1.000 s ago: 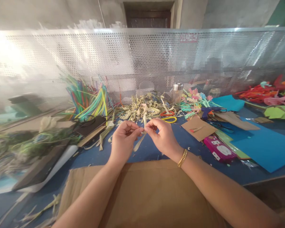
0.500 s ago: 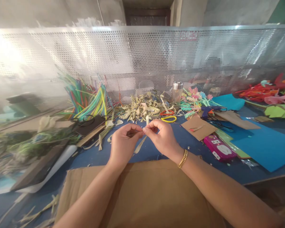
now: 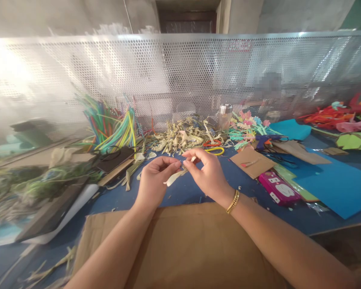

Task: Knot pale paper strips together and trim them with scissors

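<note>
Two hands meet above the blue worktop [image 3: 198, 192], each pinching the same pale strip [image 3: 175, 176]. Left hand [image 3: 155, 178]: thumb and forefinger closed on the strip's upper part. Right hand [image 3: 206, 172]: fingertips closed on it just beside the left fingertips; gold bracelet [image 3: 233, 201] at the wrist. Strip: cream to straw-coloured, narrow, flat, leaf-like, slightly curled; its free end hangs down to the left, clear of the worktop. Whether it is folded between the fingertips cannot be told. Behind the hands lies a heap [image 3: 180, 138] of similar pale strips. Left of that, a bundle of coloured straws [image 3: 114, 126]. Brown cardboard [image 3: 183, 245] lies under the forearms.
</note>
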The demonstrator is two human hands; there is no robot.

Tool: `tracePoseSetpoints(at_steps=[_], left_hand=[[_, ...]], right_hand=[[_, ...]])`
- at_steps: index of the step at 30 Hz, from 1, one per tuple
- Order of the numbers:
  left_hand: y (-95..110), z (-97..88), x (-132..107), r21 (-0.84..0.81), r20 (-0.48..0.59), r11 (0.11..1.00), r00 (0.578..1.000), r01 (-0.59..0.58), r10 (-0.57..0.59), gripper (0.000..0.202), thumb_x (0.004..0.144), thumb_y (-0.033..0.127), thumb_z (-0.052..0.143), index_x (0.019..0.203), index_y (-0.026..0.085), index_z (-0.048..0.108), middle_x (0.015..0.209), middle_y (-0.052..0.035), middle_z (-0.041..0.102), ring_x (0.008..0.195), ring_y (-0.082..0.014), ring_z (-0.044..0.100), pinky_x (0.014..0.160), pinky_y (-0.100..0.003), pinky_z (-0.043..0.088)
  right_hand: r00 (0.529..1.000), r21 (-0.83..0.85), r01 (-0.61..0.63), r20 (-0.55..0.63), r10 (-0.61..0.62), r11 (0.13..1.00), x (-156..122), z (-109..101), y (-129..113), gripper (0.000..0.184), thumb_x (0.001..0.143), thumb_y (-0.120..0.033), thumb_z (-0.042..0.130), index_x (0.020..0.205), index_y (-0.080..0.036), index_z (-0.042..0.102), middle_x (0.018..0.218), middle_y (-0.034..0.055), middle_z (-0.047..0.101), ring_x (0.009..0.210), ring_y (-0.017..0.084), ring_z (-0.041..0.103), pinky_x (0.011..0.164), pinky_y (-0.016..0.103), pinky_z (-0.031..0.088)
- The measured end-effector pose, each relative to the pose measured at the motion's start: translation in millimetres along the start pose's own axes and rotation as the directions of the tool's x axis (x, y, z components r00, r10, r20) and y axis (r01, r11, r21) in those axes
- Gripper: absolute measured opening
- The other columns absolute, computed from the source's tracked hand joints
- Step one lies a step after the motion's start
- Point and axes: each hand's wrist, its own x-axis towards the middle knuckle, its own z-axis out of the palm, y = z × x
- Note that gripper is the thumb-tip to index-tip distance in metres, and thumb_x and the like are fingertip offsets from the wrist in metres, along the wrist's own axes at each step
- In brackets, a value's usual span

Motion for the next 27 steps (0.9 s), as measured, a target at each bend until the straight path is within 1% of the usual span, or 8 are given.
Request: tracePoseSetpoints(at_steps=[2,5,8,12,16,20,24,27], left_hand=[[0,0.6,-1,-0.029,0.018,1.000,1.000,0.006,-0.005,0.022,0.064,0.031,0.079,0.072,0.014,0.067,0.066,-0.0011,0.066,0.063,-0.0125,0.060,0.065,-0.024,0.050],[-2,0.3,0,-0.023,0.035,1.000,0.999,-0.003,0.004,0.021,0.066,0.030,0.078,0.073,0.014,0.066,0.066,-0.0005,0.065,0.063,-0.0114,0.060,0.068,-0.024,0.050],[-3,-0.2,0,-0.012,0.040,1.000,0.999,-0.006,0.007,0.020,0.067,0.029,0.078,0.073,0.014,0.065,0.065,0.0000,0.065,0.063,-0.0107,0.060,0.065,-0.022,0.049],[-1,1.0,-1,-0.043,0.055,0.999,0.998,0.009,-0.007,0.020,0.067,0.026,0.078,0.073,0.014,0.063,0.065,0.0003,0.064,0.064,-0.0101,0.059,0.065,-0.021,0.049],[-1,2.2,-1,-0.096,0.068,0.994,0.996,0.060,-0.054,0.021,0.067,0.026,0.078,0.072,0.014,0.061,0.063,0.0007,0.063,0.058,-0.0091,0.056,0.056,-0.019,0.046],[-1,3.0,-2,-0.177,0.089,0.979,0.992,0.106,-0.091,0.024,0.066,0.026,0.078,0.073,0.015,0.059,0.064,0.0009,0.064,0.057,-0.0095,0.057,0.055,-0.019,0.046],[-1,3.7,-3,-0.221,0.100,0.968,0.990,0.118,-0.098,0.026,0.064,0.024,0.080,0.074,0.015,0.057,0.065,0.0015,0.064,0.057,-0.0097,0.058,0.054,-0.020,0.047],[-2,3.3,-2,-0.248,0.131,0.961,0.987,0.124,-0.093,0.027,0.064,0.024,0.080,0.075,0.016,0.057,0.064,0.0021,0.063,0.054,-0.0089,0.057,0.053,-0.019,0.046]], right_hand=[[0.999,-0.040,0.029,0.030,-0.028,0.999,1,-1,1,0.011,0.084,-0.021,0.061,0.093,-0.024,0.067,0.088,0.0002,0.073,0.073,0.014,0.065,0.076,0.031,0.045],[0.996,-0.105,0.073,0.054,-0.068,0.992,3,-3,0,0.007,0.085,-0.022,0.061,0.087,-0.024,0.068,0.087,-0.0006,0.073,0.077,0.015,0.064,0.079,0.032,0.042],[0.995,-0.183,0.093,0.046,-0.086,0.979,3,-4,-2,0.006,0.085,-0.025,0.063,0.081,-0.023,0.067,0.083,-0.0012,0.072,0.080,0.016,0.062,0.082,0.033,0.038],[0.995,-0.268,0.095,0.024,-0.093,0.959,3,-4,-5,0.009,0.083,-0.024,0.063,0.075,-0.023,0.065,0.077,-0.0015,0.069,0.082,0.017,0.059,0.082,0.032,0.034],[0.992,-0.319,0.119,0.009,-0.122,0.940,1,-3,-8,0.012,0.083,-0.023,0.060,0.071,-0.022,0.062,0.074,-0.0016,0.067,0.080,0.017,0.056,0.082,0.032,0.031],[0.990,-0.345,0.131,-0.007,-0.143,0.929,-1,-2,-9,0.012,0.082,-0.022,0.060,0.070,-0.022,0.061,0.075,-0.0016,0.066,0.082,0.017,0.055,0.085,0.033,0.030],[0.989,-0.330,0.126,-0.030,-0.144,0.936,-2,-2,-10,0.012,0.081,-0.021,0.060,0.069,-0.022,0.060,0.074,-0.0018,0.066,0.082,0.017,0.056,0.085,0.033,0.030],[0.991,-0.305,0.111,-0.040,-0.129,0.946,-1,-2,-10,0.012,0.081,-0.021,0.060,0.069,-0.022,0.060,0.073,-0.0019,0.066,0.081,0.017,0.056,0.085,0.033,0.031]])
